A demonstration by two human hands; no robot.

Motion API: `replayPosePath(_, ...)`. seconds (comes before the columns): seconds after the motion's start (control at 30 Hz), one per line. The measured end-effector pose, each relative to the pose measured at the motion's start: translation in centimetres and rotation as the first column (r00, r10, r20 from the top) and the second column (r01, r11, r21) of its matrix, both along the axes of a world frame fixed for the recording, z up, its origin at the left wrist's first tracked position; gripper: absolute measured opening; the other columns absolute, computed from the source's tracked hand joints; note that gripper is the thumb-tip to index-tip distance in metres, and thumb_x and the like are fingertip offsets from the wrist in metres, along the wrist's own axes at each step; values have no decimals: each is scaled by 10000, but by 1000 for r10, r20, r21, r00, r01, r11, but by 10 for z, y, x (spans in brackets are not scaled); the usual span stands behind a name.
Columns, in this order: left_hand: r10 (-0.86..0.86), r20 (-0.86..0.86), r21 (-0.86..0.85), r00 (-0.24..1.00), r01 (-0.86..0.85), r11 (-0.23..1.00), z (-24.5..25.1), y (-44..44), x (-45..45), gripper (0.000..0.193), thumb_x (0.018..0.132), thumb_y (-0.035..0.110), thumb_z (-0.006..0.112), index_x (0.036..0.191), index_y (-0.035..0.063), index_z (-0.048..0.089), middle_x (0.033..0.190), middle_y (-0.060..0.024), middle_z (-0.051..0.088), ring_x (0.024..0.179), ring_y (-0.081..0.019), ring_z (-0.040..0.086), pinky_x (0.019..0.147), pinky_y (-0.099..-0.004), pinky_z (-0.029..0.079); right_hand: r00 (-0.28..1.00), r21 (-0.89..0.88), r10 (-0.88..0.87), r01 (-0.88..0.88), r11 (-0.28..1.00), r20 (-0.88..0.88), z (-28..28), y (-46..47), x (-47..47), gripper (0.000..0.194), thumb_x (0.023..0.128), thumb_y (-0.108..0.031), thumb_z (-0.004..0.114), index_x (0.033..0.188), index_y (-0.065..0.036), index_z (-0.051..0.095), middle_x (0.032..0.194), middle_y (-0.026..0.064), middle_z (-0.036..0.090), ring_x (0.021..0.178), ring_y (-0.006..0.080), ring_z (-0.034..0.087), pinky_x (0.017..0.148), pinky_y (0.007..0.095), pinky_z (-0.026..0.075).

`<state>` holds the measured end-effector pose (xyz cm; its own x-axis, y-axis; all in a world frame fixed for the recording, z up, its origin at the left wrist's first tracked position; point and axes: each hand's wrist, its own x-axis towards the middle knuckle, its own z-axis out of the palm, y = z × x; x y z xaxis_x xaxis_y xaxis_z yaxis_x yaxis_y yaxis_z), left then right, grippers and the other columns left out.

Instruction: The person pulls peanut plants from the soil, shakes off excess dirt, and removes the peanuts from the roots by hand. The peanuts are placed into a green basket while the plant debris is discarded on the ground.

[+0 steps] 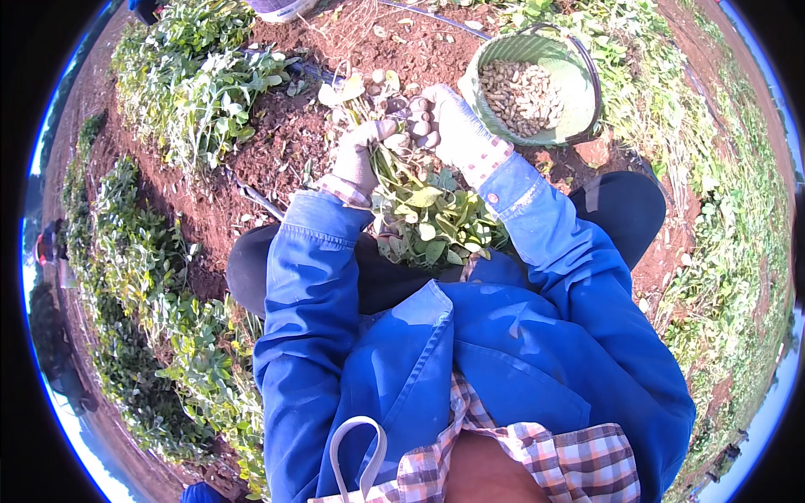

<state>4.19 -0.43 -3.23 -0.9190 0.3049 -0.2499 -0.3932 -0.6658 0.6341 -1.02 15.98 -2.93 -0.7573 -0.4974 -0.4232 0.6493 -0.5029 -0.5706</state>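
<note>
My left hand (pixel 356 158), in a pale work glove, grips the stems of an uprooted peanut plant (pixel 402 166). The plant's leaves (pixel 440 229) hang toward my lap. Its roots carry several soil-stained peanut pods (pixel 420 119), bunched between my two hands. My right hand (pixel 456 129), gloved too and washed out by sunlight, has its fingertips closed around the pods at the right of the bunch. Close beyond it stands a green woven basket (pixel 577 104) with a dark handle, holding many loose peanuts (pixel 519 94).
Reddish soil (pixel 277 144) with scattered leaves surrounds me. A thin dark hose (pixel 440 20) crosses it. Leafy peanut plants (pixel 201 94) lie at the upper left, and green rows (pixel 736 264) run along the right. A purple-and-white container (pixel 283 9) is partly visible at the top edge.
</note>
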Motion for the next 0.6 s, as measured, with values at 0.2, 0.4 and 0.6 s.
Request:
replayPosePath(0.2,233,110,-79,966,-225,971,-22,-18,-25,159,831,132,612,959,43,644,837,-67,678,693,-199,655,649,-329,563,669,460,-112,612,643,-734,4,71,-36,198,909,-229,597,980,-45,615,788,33,615,680,124,600,546,227,467)
replayPosePath(0.4,422,151,-94,894,-412,906,-39,-32,-49,115,851,133,591,919,62,650,809,-59,679,671,-198,652,632,-353,567,669,540,207,338,771,-714,15,64,21,62,856,-60,640,905,-24,629,803,6,631,726,89,599,659,238,478)
replayPosePath(0.6,408,171,-94,897,-397,913,-44,-37,-52,98,863,128,586,913,65,642,791,-60,676,644,-182,639,575,-336,551,230,753,771,495,433,-594,-8,-3,80,314,793,-300,709,985,-67,620,1004,129,537,905,301,581,769,389,479)
